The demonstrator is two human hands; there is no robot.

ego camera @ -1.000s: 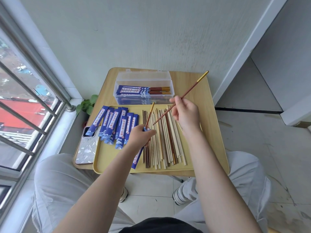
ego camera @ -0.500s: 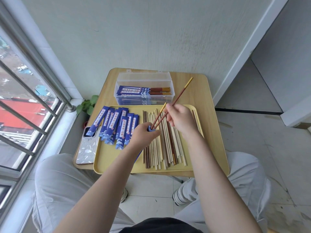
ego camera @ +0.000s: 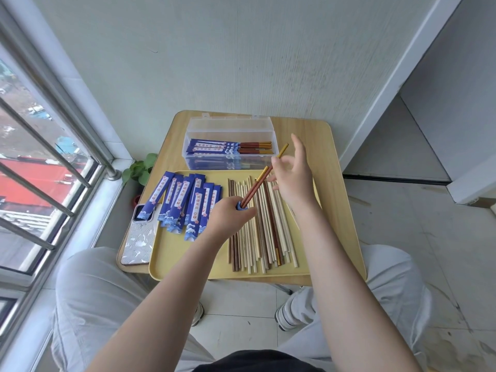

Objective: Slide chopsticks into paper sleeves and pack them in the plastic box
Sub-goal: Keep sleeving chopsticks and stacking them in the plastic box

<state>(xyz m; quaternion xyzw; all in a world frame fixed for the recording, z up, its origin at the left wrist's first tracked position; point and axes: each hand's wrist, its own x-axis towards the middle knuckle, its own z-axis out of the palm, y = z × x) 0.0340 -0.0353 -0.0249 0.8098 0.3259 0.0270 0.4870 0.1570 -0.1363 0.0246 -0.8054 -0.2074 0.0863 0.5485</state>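
Observation:
My left hand (ego camera: 228, 213) is closed around a blue paper sleeve (ego camera: 239, 208), of which only the mouth shows above my fist. Two red-brown chopsticks with gold tips (ego camera: 255, 187) stick out of it, slanting up to the right. My right hand (ego camera: 294, 181) hovers at their upper ends with fingers spread, the thumb beside the longer one. Loose pale and brown chopsticks (ego camera: 268, 237) lie on the yellow tray (ego camera: 174, 253). Empty blue sleeves (ego camera: 185, 200) lie on the tray's left side. The clear plastic box (ego camera: 230, 124) behind the tray holds sleeved pairs.
The tray and box rest on a small wooden table (ego camera: 330, 162) against the wall. A phone (ego camera: 139, 237) lies at the table's left edge, partly under a sleeve. A small plant (ego camera: 139, 170) and window bars (ego camera: 53, 157) are to the left. My knees are under the table.
My right hand brought the second chopstick down into the sleeve beside the first, then opened its fingers. My left hand stayed in place on the sleeve.

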